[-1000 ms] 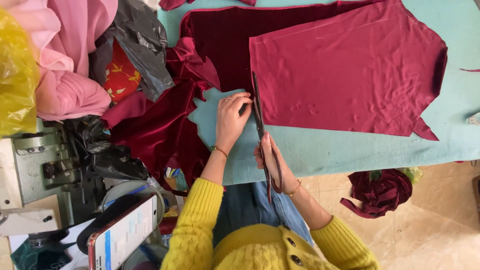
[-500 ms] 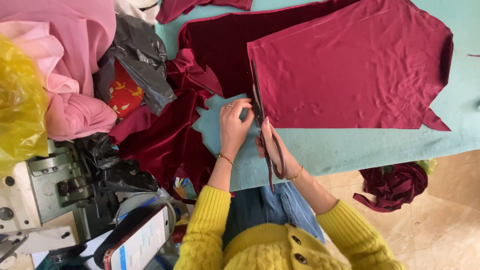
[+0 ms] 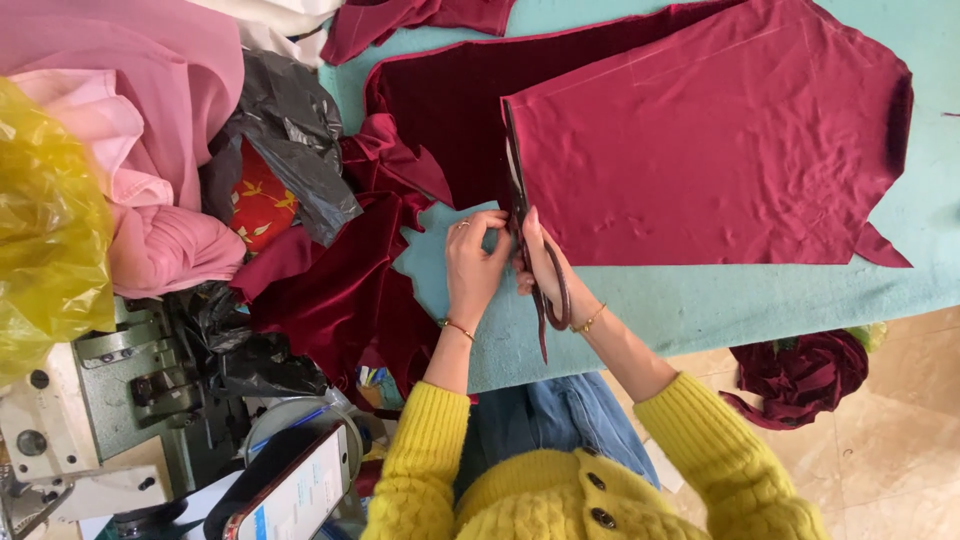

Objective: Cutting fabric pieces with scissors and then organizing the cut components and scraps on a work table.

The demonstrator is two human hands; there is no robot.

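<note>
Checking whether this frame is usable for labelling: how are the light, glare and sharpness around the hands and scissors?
Head view: even, soft daylight, shadows faint. The left hand, right hand and scissors look sharp, no motion blur. The red fabric shows a mild sheen along its creases, the yellow bag some glare. The dark velvet loses detail. The sewing machine at the edge is slightly stretched.

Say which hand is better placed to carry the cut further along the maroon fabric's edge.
Right. The right hand grips the scissors, blades lying along the maroon fabric edge. The left hand rests on the teal table beside them.
</note>
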